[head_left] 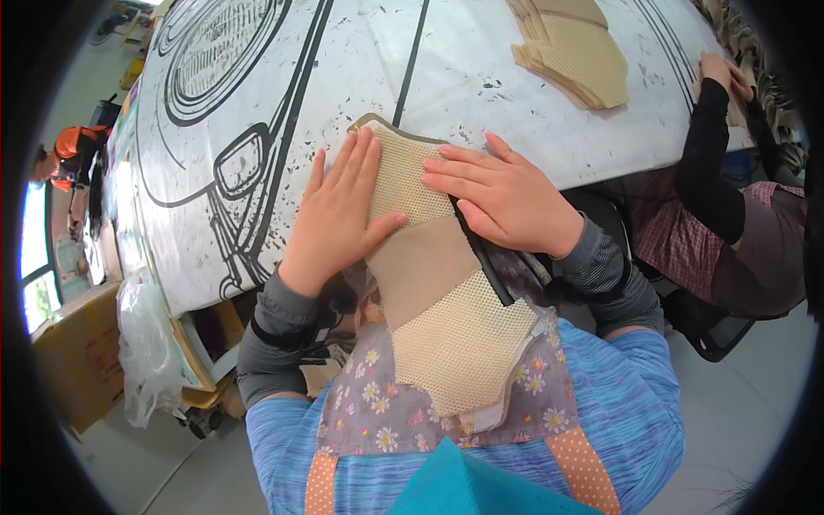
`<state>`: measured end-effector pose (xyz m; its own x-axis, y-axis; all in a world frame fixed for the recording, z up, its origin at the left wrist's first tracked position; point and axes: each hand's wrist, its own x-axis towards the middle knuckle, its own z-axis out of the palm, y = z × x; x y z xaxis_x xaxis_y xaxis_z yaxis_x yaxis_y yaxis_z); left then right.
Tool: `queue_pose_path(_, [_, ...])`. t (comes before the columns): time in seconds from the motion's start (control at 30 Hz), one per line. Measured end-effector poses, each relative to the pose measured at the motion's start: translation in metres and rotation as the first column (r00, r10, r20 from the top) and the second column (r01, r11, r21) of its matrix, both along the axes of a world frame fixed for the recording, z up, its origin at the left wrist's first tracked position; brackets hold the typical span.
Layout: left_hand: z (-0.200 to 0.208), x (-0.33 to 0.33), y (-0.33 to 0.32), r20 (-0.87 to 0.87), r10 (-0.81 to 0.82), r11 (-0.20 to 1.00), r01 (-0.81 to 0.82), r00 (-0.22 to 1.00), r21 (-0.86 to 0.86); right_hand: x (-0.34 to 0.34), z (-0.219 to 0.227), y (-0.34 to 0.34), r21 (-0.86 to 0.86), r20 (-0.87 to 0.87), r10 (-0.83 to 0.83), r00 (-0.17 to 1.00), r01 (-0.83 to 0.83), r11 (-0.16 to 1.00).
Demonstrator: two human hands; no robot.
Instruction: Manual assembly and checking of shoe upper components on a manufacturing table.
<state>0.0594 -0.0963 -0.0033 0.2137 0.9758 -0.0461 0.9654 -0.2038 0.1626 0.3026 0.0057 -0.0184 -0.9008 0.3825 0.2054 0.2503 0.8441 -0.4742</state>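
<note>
A cut panel of beige mesh fabric [463,335] with a plain tan band across its middle hangs from the table edge onto my lap. Its far end lies on the table under both hands, and dark trim shows along that end. My left hand [335,215] rests flat on the panel's left side, fingers stretched forward. On the right side, my right hand [511,197] lies with its fingers extended across the mesh. Neither hand grips anything. More layers show beneath the panel's near end, and a black strip [485,257] runs along its right edge.
The white table cover [343,60] carries black line drawings and worn marks. A stack of similar mesh panels [575,51] lies at the far right. Another person's dark-sleeved arm [712,163] works beyond it. At left are a plastic bag [146,352] and a cardboard box [81,360].
</note>
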Motion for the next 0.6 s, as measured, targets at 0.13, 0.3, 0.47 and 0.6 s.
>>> queue_pose_path(0.13, [0.006,0.015,-0.011,0.176,-0.225,0.958,0.251,0.958,-0.137,-0.004,0.003,-0.004,0.022,-0.03,-0.042,0.999,0.043,0.999])
queue_pose_path(0.3, [0.009,0.011,-0.026,0.21,-0.229,0.948,0.267,0.951,-0.175,-0.003,0.001,-0.002,0.01,-0.053,-0.045,0.998,0.045,0.999])
queue_pose_path(0.47, [0.021,0.003,-0.034,0.294,-0.267,0.881,0.356,0.918,-0.311,-0.002,0.001,0.0,-0.001,-0.038,-0.031,0.999,0.031,1.0])
queue_pose_path(0.6, [0.01,-0.002,-0.013,0.3,-0.232,0.936,0.296,0.925,-0.189,-0.005,0.003,0.0,-0.046,-0.017,-0.012,1.0,0.011,0.999])
